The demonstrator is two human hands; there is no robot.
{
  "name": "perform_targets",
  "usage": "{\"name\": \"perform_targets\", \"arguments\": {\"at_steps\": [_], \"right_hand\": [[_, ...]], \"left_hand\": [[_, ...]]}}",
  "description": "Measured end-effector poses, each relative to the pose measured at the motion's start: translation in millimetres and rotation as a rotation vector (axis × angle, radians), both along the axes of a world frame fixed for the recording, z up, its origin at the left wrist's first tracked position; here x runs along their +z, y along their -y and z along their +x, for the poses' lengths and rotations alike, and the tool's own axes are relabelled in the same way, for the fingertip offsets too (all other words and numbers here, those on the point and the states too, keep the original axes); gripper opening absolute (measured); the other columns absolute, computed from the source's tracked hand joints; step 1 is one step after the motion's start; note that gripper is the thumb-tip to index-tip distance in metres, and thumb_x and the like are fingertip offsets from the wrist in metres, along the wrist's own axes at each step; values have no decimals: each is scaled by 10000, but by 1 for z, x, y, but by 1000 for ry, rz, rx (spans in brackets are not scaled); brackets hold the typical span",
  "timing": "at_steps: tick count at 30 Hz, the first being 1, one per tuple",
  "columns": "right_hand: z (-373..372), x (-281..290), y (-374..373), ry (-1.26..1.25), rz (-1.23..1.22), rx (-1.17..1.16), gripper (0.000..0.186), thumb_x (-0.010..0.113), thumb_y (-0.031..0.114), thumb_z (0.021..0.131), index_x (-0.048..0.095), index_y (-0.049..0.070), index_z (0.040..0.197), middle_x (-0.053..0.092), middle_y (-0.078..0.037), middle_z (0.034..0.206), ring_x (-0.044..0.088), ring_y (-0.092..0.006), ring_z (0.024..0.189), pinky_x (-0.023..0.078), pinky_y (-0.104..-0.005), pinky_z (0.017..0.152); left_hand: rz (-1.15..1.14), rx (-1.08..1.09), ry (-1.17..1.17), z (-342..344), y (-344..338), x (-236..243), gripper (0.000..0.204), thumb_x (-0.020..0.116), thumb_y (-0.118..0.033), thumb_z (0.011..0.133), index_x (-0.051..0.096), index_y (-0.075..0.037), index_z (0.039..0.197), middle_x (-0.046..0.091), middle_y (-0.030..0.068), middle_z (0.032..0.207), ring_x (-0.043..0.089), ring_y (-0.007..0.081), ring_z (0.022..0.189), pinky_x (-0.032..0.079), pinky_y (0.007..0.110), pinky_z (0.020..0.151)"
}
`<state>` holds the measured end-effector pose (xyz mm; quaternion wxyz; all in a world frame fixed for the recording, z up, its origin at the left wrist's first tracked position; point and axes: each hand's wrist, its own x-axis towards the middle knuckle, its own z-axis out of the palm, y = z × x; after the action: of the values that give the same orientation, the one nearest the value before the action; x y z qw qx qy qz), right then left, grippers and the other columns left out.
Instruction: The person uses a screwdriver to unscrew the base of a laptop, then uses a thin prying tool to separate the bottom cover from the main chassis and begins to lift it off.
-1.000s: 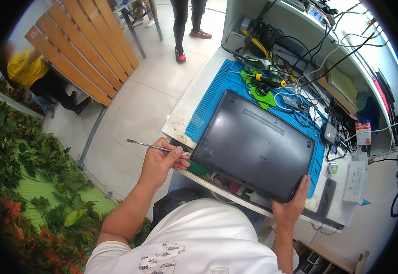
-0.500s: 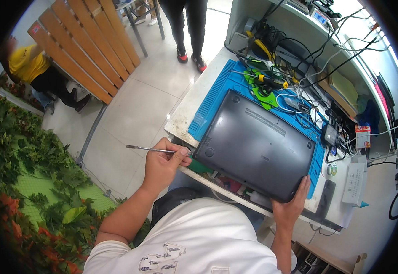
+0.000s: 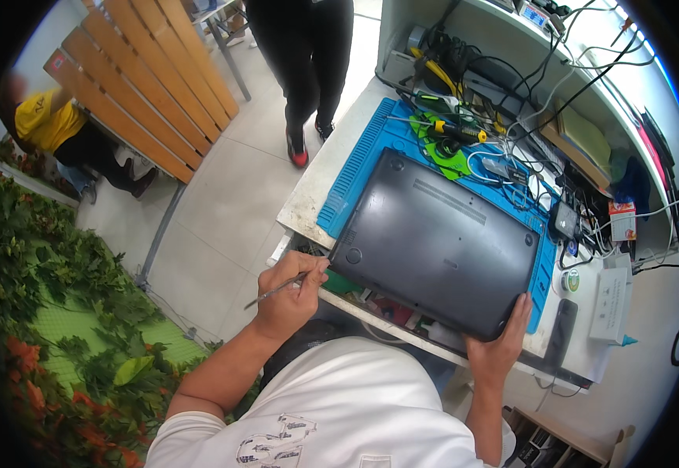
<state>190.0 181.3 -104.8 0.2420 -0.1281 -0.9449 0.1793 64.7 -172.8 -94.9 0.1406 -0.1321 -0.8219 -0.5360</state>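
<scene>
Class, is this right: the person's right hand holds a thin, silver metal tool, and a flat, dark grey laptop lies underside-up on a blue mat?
Wrong hand: the head view shows the left hand holding the thin, silver metal tool. The flat, dark grey laptop does lie underside-up on the blue mat.

White short-sleeved shirt with patterned appliqué

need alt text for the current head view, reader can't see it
A person's left hand holds a thin metal tool beside an upturned dark laptop; the right hand touches its near corner. A blue mat lies under it, a screwdriver beyond.
</scene>
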Motion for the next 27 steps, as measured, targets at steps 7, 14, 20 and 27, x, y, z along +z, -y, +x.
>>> {"name": "perform_targets", "arguments": {"at_steps": [7,14,20,27], "right_hand": [[0,1,1,2,8,-5,1174,991,174,680,382,-13,1667,413,-315,1694,395,-519,1572,367,-544,1281],[0,-1,-1,-3,18,-5,1172,995,206,689,382,-25,1661,413,-312,1692,399,-518,1567,362,-548,1287],[1,-3,0,19,14,-20,1208,1002,219,666,368,-54,1657,408,-316,1689,389,-532,1564,351,-566,1296],[2,-3,-2,15,12,-9,1250,1019,210,638,354,-47,1665,405,-314,1691,386,-535,1563,351,-565,1296]], "left_hand": [[-32,-6,-66,-5,-4,-4,103,741,-15,1031,658,11,976,764,129,883,784,186,732,630,295,642],[1,-24,5,-9,-4,-4,102,726,-7,1042,647,30,989,744,131,882,747,151,699,622,284,634],[-36,-19,6,-15,-7,-1,150,745,-36,1043,631,18,963,732,104,841,731,140,677,591,276,597],[362,-36,380,-29,3,1,194,759,-100,1046,605,-9,969,752,130,851,735,167,655,584,276,571]]}}
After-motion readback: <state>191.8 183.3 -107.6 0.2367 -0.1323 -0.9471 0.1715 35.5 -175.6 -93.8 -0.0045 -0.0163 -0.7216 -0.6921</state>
